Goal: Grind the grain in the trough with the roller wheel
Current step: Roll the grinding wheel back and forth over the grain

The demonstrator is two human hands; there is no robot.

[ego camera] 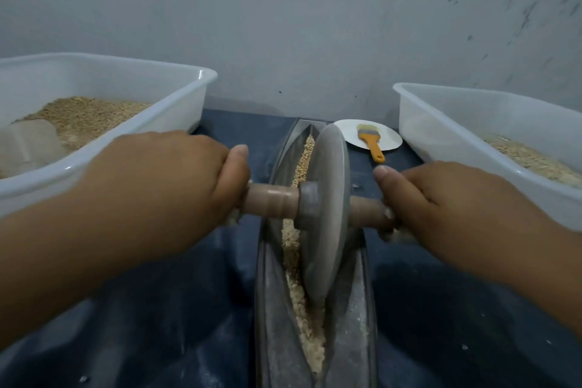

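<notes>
You are working in what is looking like a small grain-processing workroom: a metal grinding trough [352, 309] is lying on a dark blue cloth [157, 324] against a scuffed grey wall [283, 9] (bare, marked), with white plastic tubs [176, 110] of grain sitting either side.

1. My left hand [176, 173] is curled over the left end of the axle handle [271, 202] — knuckles up, thumb lying along the top and pointing inward.
2. My right hand [453, 198] grips the right end of the same handle the same way, thumb on top, fingers wrapped underneath.
3. Both forearms reach in from the lower corners of the view — bare, angled toward each other, wrists roughly level.
4. The two hands are apart, one on each side.
</notes>
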